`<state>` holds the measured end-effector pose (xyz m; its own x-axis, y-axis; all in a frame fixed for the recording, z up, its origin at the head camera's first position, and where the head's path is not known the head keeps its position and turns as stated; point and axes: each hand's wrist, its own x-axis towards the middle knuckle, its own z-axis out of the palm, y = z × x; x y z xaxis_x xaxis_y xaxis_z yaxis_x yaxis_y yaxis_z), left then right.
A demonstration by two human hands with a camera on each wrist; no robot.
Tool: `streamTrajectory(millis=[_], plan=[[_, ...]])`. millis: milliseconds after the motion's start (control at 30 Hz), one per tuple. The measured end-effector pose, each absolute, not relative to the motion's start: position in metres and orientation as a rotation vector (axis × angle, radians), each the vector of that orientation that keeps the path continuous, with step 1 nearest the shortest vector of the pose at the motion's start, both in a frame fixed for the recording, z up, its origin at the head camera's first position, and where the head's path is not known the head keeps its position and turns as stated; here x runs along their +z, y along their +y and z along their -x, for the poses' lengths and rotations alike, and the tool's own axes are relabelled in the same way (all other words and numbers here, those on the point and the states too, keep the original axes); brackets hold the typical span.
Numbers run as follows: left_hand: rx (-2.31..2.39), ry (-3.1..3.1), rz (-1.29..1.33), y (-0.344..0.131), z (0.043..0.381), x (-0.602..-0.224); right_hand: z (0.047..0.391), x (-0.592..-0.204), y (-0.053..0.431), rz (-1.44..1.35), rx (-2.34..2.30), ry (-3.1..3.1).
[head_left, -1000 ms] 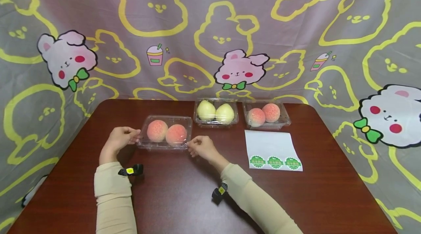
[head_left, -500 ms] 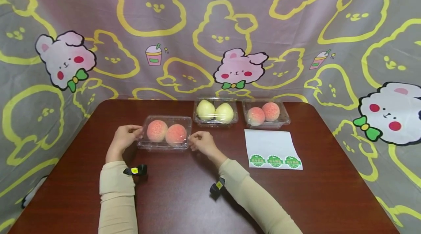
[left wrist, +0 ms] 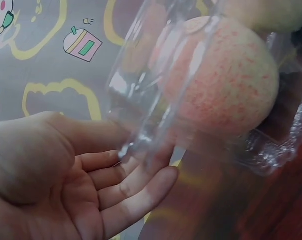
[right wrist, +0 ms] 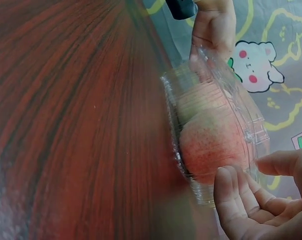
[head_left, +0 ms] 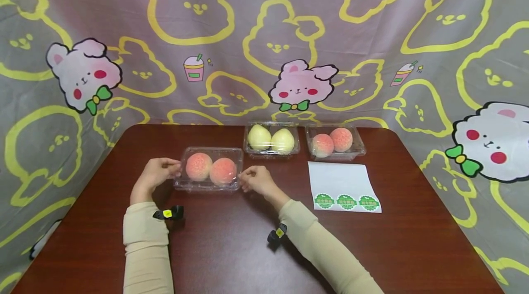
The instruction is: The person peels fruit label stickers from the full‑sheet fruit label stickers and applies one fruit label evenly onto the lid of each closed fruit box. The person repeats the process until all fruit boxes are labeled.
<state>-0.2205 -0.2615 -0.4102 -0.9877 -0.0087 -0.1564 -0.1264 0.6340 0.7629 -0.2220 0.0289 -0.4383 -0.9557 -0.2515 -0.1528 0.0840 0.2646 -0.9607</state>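
Note:
A clear plastic clamshell box [head_left: 208, 188] with two pink peaches [head_left: 199, 166] inside sits left of the table's middle, lid down. My left hand [head_left: 154, 177] grips its left edge; in the left wrist view the thumb lies over the plastic rim and the fingers are curled beneath. At the opposite end, my right hand [head_left: 260, 181] pinches the right corner between thumb and fingertips, close by a peach [right wrist: 210, 150] seen through the plastic in the right wrist view.
Behind stand a clamshell box with two pale yellow fruits [head_left: 283, 141] and another with two peaches [head_left: 341, 139]. A white sheet [head_left: 339, 177] bearing three green round stickers [head_left: 346, 202] lies to the right. A patterned curtain [head_left: 231, 55] surrounds the table [head_left: 231, 248].
The held box has come slightly nearer and a little to the right, both hands moving with it. My left wrist has shifted a bit right.

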Motion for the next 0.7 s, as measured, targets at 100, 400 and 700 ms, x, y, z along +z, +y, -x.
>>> streamTrajectory(millis=[100, 400, 700], plan=[[1.281, 2.675, 0.100, -0.262, 0.220, -0.409, 0.221, -0.437, 0.031, 0.156, -1.731, 2.251], [1.270, 2.631, 0.049, -0.254, 0.218, -0.405, 0.217, -0.435, 0.043, 0.158, -1.734, 2.194], [1.295, 2.560, 0.030, -0.249, 0.219, -0.402, 0.218, -0.432, 0.056, 0.168, -1.696, 2.161]])
